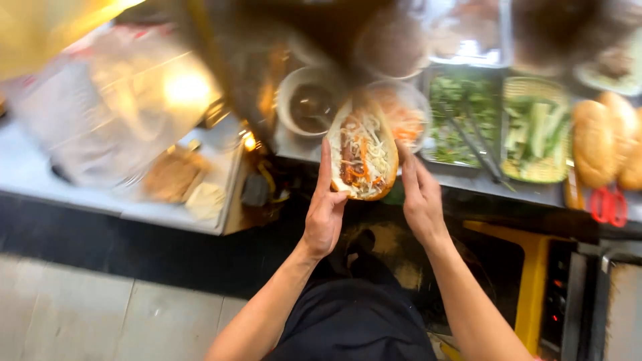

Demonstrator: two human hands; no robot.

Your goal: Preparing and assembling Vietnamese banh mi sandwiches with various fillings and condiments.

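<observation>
A split baguette sandwich (362, 154) filled with meat, shredded white radish and orange carrot is held open in front of me. My left hand (324, 210) cradles it from the left side and underneath. To the right of the bread is my right hand (419, 197), its fingers raised against the bread's right edge. Whether the right hand grips the bread or only touches it is unclear.
On the steel counter (461, 179) stand a white bowl of dark sauce (309, 103), a bowl of pickled carrot (404, 115), a tray of green herbs with tongs (461, 120), a basket of cucumber strips (535, 130), plain baguettes (605, 140) and red scissors (608, 204). Blurred plastic bags (114, 100) lie at left.
</observation>
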